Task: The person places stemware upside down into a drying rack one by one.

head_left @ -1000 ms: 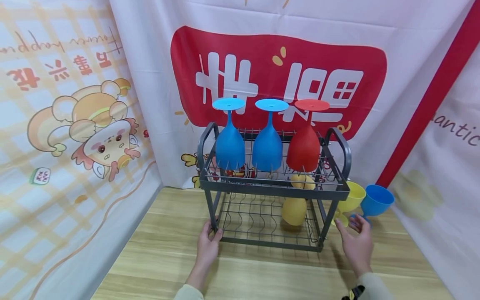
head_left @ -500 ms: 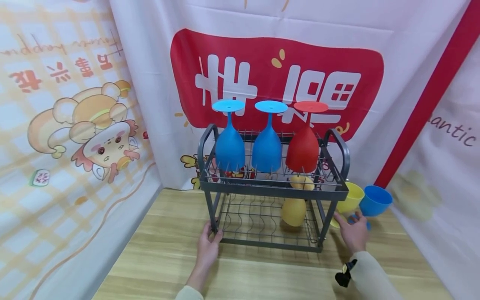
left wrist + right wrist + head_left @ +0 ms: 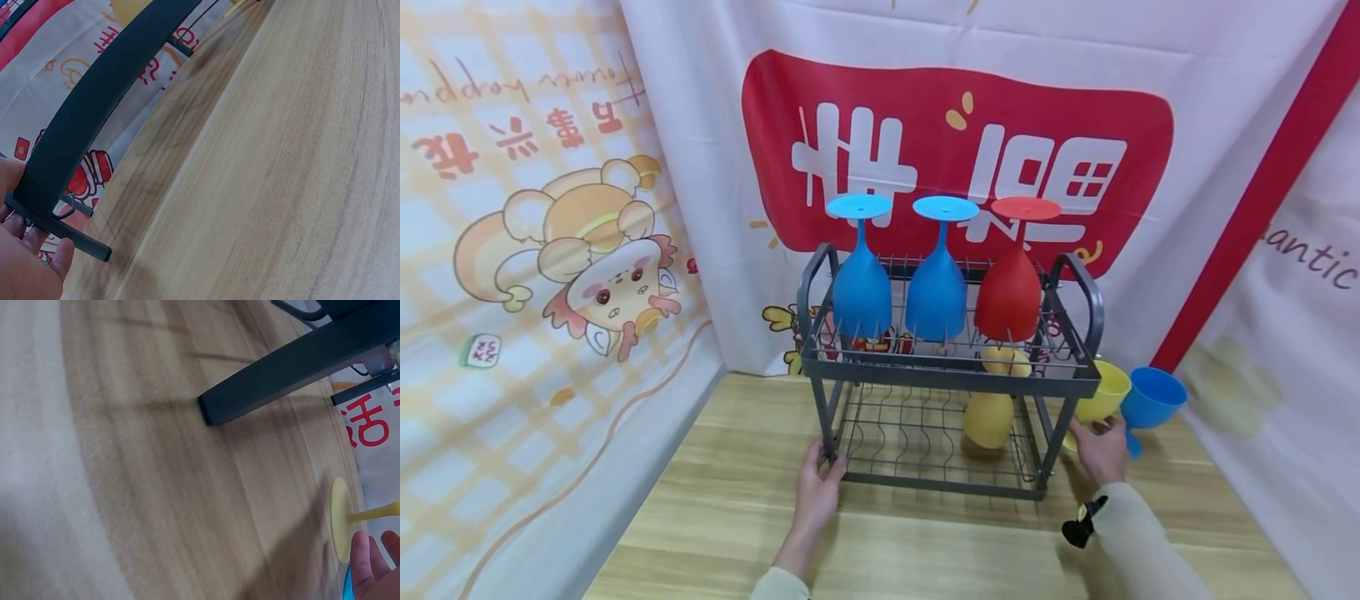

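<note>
My left hand [image 3: 817, 493] grips the lower left corner of a dark two-tier dish rack [image 3: 940, 382]. In the left wrist view, its thumb and fingers lie on both sides of the rack's end by the foot. To the rack's right, my right hand [image 3: 1102, 452] reaches to a yellow goblet [image 3: 1102, 393] that stands upright on the table. The right wrist view shows the fingers [image 3: 361, 559] close beside the goblet's stem and round foot, not curled round it. An upright blue goblet [image 3: 1153, 398] stands just right of the yellow one, its foot partly hidden by my hand.
Two blue goblets [image 3: 862, 292] and a red goblet [image 3: 1008, 296] stand upside down on the upper tier. Another yellow goblet [image 3: 988, 421] is upside down on the lower tier. Printed cloth [image 3: 700, 167] encloses the wooden table [image 3: 715, 500] at the back and sides.
My right hand has moved left and slightly forward, from in front of the two upright goblets to the yellow one's stem. My left hand has stayed on the rack.
</note>
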`<state>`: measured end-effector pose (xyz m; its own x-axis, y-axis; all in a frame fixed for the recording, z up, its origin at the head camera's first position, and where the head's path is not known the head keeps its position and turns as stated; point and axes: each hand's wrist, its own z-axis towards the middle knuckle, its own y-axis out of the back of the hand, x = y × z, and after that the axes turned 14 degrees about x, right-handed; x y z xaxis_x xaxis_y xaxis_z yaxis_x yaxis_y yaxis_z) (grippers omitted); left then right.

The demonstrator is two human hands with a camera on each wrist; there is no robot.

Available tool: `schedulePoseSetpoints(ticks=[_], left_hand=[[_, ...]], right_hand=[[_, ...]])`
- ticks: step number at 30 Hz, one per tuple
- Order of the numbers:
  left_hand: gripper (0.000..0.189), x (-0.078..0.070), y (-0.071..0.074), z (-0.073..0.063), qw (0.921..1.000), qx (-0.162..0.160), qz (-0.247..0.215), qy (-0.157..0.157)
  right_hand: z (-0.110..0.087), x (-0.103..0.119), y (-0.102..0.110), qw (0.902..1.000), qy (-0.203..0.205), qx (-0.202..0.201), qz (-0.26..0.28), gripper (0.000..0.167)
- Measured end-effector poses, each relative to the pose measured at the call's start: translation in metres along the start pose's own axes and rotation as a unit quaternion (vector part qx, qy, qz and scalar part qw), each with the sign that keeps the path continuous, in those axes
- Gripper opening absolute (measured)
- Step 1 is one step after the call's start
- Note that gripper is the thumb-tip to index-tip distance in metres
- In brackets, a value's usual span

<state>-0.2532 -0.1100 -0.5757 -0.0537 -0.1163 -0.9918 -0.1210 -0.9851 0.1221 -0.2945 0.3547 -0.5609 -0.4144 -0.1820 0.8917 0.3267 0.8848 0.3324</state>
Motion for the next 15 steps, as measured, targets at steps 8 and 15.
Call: schedulePoseSetpoints(ticks=[8, 15], left_hand=[[0.052, -0.0007, 0.0007, 0.0013, 1.0000, -0.002, -0.001, -0.003], [0.053, -0.0001, -0.0009, -0.0008, 0.9999, 0.001, -0.011, 0.003]], right_hand=[[0.0014, 0.0103, -0.0025, 0.9999, -0.002, 0.003, 0.013, 0.102], [0.0073, 0.0105, -0.0001, 0.9988, 0.020, 0.006, 0.045, 0.084]])
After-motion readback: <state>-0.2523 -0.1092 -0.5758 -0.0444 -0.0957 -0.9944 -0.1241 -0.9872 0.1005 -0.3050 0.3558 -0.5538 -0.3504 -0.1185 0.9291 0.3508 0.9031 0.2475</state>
